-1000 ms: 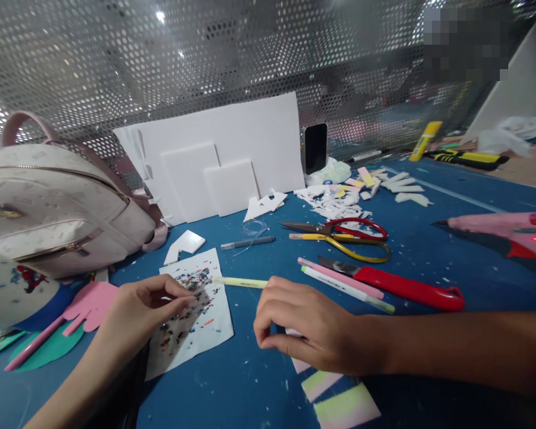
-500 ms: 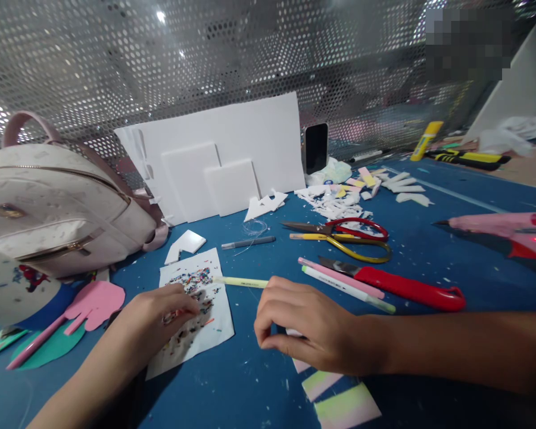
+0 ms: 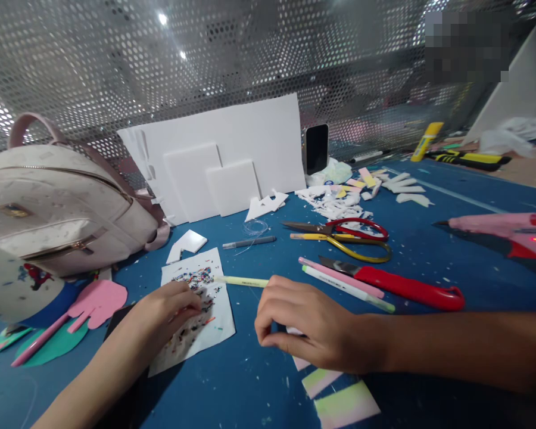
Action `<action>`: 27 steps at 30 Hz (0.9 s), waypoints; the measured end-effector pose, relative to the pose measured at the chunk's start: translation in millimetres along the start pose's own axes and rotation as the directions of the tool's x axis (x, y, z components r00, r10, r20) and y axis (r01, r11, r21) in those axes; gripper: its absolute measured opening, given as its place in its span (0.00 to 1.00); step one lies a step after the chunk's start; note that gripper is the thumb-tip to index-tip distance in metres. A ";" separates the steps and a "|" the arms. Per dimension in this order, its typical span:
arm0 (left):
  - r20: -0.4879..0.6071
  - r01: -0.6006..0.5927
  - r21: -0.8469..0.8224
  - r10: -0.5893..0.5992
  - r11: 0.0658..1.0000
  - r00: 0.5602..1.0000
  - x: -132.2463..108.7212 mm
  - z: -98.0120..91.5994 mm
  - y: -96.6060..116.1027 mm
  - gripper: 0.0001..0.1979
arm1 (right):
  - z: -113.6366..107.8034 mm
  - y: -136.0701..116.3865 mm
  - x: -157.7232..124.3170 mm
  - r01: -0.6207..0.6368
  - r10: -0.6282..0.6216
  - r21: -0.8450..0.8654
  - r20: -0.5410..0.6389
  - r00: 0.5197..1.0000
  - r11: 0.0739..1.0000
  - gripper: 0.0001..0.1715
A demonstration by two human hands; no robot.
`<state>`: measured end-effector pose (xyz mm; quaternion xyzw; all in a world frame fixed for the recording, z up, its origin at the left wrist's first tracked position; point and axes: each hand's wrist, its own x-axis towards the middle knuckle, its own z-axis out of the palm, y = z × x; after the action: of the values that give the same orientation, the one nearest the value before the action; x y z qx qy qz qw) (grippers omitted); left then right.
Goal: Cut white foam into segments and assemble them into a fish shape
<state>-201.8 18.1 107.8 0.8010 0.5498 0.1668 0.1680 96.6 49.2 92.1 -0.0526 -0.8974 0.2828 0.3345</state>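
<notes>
Over a white paper sheet (image 3: 226,316) strewn with small multicoloured bits (image 3: 199,279), my left hand (image 3: 167,313) has its fingers curled and pinched together; what they hold, if anything, is hidden. My right hand (image 3: 308,325) rests on the blue table to the right, thumb and forefinger brought together around something small and white (image 3: 293,330), mostly covered by the hand. A pale yellow pen (image 3: 241,280) lies between the sheet and my right hand. Pink-and-green strips (image 3: 346,405) lie just below my right wrist.
Scissors (image 3: 357,232), a red-handled cutter (image 3: 406,289), pens (image 3: 343,280) and a pink glue gun (image 3: 495,229) lie to the right. White boards (image 3: 268,137), a phone (image 3: 317,149) and scraps (image 3: 339,202) are behind. A backpack (image 3: 62,202) and pink cutout (image 3: 98,301) are left.
The view has shifted slightly, moving the backpack and sheet a little rightward in the picture. Both hands keep nearly the same pose.
</notes>
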 end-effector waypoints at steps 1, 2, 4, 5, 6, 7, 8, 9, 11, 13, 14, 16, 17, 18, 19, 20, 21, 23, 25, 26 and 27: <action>0.002 0.018 -0.033 -0.018 0.999 1.000 0.3 -1.1 0.7 0.11 | 0.0 -0.1 0.0 -0.004 0.004 0.006 -0.005 1.000 1.000 0.05; 0.005 0.039 -0.073 -0.039 0.997 0.999 0.3 -2.2 1.7 0.10 | 0.0 -0.2 0.0 -0.005 0.006 0.012 -0.007 1.000 1.000 0.05; 0.013 0.098 -0.183 -0.098 0.978 0.995 -0.2 -3.6 4.8 0.09 | 0.0 0.0 0.0 -0.011 0.011 0.021 -0.001 1.000 1.000 0.05; 0.025 0.137 -0.253 -0.135 0.958 0.991 -0.7 -3.4 7.2 0.10 | -0.1 0.1 0.0 -0.012 0.011 0.024 0.004 1.000 1.000 0.05; 0.043 0.179 -0.332 -0.174 0.926 0.984 -1.4 -2.2 10.2 0.11 | -0.1 0.2 0.0 -0.011 0.011 0.024 0.009 1.000 1.000 0.05; 0.072 0.225 -0.415 -0.215 0.882 0.974 -2.2 0.0 13.9 0.12 | -0.1 0.2 0.1 -0.012 0.012 0.022 0.012 1.000 1.000 0.05; 0.110 0.272 -0.498 -0.251 0.824 0.962 -3.1 3.2 18.4 0.14 | -0.2 0.1 0.1 -0.013 0.013 0.021 0.010 1.000 1.000 0.05; 0.151 0.315 -0.573 -0.280 0.757 0.948 -4.0 7.2 23.5 0.15 | -0.3 -0.1 0.3 -0.016 0.016 0.022 0.009 1.000 1.000 0.05; 0.234 0.393 -0.688 -0.325 0.611 0.916 -6.2 16.4 35.7 0.17 | -0.5 -0.8 0.6 -0.021 0.021 0.029 0.002 1.000 0.999 0.05; 0.298 0.453 -0.756 -0.367 0.473 0.881 -8.7 25.4 49.8 0.18 | -0.9 -1.7 0.9 -0.037 0.038 0.048 -0.011 0.999 0.998 0.04; 0.330 0.479 -0.773 -0.381 0.415 0.863 -9.8 29.2 57.0 0.19 | -1.0 -2.1 1.1 -0.046 0.048 0.058 -0.021 0.999 0.997 0.04; 0.384 0.521 -0.798 -0.411 0.303 0.827 -11.0 34.6 70.4 0.21 | -1.2 -2.7 1.4 -0.067 0.071 0.075 -0.047 0.996 0.995 0.04; 0.407 0.534 -0.814 -0.431 0.230 0.806 -11.0 36.2 76.0 0.21 | -1.2 -3.0 1.6 -0.078 0.082 0.083 -0.057 0.995 0.994 0.05; 0.423 0.535 -0.831 -0.452 0.152 0.786 -10.6 37.0 80.6 0.21 | -1.2 -3.1 1.7 -0.089 0.095 0.088 -0.064 0.993 0.992 0.05; 0.432 0.530 -0.843 -0.468 0.093 0.771 -9.8 37.2 84.1 0.21 | -1.2 -3.2 1.8 -0.102 0.109 0.092 -0.070 0.992 0.991 0.05; 0.437 0.522 -0.852 -0.481 0.050 0.760 -8.8 37.0 86.4 0.20 | -1.1 -3.2 1.8 -0.111 0.118 0.096 -0.075 0.990 0.989 0.06; 0.438 0.515 -0.857 -0.490 0.028 0.754 -7.7 36.5 87.8 0.20 | -1.1 -3.2 1.8 -0.118 0.126 0.100 -0.078 0.989 0.988 0.06; 0.436 0.515 -0.857 -0.497 0.027 0.751 -6.0 35.1 88.5 0.19 | -1.2 -2.9 1.4 -0.127 0.136 0.104 -0.081 0.987 0.986 0.06; 0.440 0.517 -0.856 -0.505 0.014 0.743 -5.2 34.0 88.2 0.18 | -1.3 -2.5 0.9 -0.136 0.145 0.106 -0.080 0.986 0.985 0.06; 0.442 0.518 -0.855 -0.508 0.008 0.739 -5.2 33.7 88.1 0.18 | -1.4 -2.3 0.7 -0.143 0.151 0.105 -0.078 0.985 0.984 0.06; 0.444 0.519 -0.855 -0.511 0.004 0.736 -5.3 33.5 88.2 0.18 | -1.3 -2.2 0.6 -0.147 0.156 0.106 -0.076 0.985 0.983 0.05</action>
<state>-115.7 -19.6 117.6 0.2666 0.5793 0.3873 0.6659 97.2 48.2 94.4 -0.1156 -0.8606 0.3497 0.3517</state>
